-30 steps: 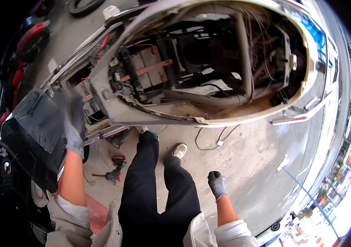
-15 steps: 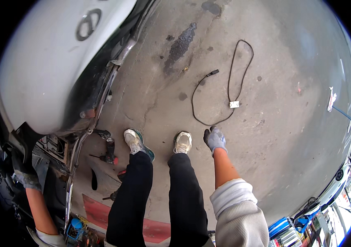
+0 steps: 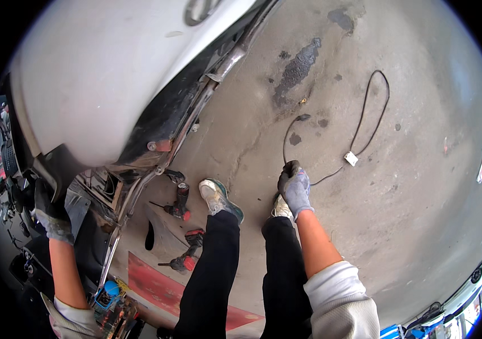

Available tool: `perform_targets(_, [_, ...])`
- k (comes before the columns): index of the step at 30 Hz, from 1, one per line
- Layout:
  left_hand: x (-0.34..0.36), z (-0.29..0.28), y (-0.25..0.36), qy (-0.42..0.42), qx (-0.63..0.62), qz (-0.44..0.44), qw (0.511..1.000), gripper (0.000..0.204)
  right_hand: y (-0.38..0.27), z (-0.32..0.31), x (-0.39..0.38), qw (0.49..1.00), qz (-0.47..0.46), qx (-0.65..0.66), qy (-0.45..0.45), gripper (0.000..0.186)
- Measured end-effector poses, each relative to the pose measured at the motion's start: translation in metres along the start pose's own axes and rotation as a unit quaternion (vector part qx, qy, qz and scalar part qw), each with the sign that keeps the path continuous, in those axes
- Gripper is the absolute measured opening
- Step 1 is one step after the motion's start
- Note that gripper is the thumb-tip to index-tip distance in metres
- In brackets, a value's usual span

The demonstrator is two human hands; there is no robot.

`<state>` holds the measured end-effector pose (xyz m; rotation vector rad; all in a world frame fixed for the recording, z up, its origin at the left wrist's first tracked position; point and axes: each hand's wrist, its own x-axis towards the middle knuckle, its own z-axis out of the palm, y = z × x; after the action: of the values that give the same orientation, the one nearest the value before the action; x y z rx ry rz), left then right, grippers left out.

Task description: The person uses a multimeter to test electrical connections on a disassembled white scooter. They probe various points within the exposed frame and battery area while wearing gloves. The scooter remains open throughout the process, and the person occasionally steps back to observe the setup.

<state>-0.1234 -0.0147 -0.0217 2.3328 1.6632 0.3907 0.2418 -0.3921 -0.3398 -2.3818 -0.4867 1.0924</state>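
My left hand (image 3: 53, 214), in a grey glove with dark fingers, is closed at the lower edge of a black plastic piece (image 3: 57, 168) at the corner of a white vehicle panel (image 3: 94, 79). Its fingertips are partly hidden there. My right hand (image 3: 294, 187), gloved the same way, hangs in front of my right shoe with its fingers curled together. Whatever it may hold is out of sight. Behind it a black cable (image 3: 361, 127) with a white box (image 3: 351, 159) runs in a loop over the floor; the hand covers part of it.
Two cordless power tools, a drill (image 3: 180, 202) and a second driver (image 3: 189, 252), lie left of my feet. A metal frame edge (image 3: 187, 116) runs along the vehicle. A red floor stripe (image 3: 156, 285) and a blue basket (image 3: 107, 295) are lower left. Dark stains (image 3: 297, 70) mark the concrete.
The view has shifted, so vehicle and cable appear further right. My right hand has come in across my right shoe, its fingers more curled. My left hand stays at the black plastic piece.
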Motion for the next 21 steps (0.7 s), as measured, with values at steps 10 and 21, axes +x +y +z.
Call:
perform_targets(10, [-0.163,0.077,0.071,-0.048,-0.547,-0.622,0.558,0.052,-0.166,-0.070,-0.120,0.932,-0.224,-0.018,-0.285,0.014])
perform_targets(21, [-0.205,0.134,-0.023,-0.027,-0.832,-0.491,0.258,0.032,-0.198,0.018,-0.176,0.867,-0.175,-0.119,-0.451,0.027])
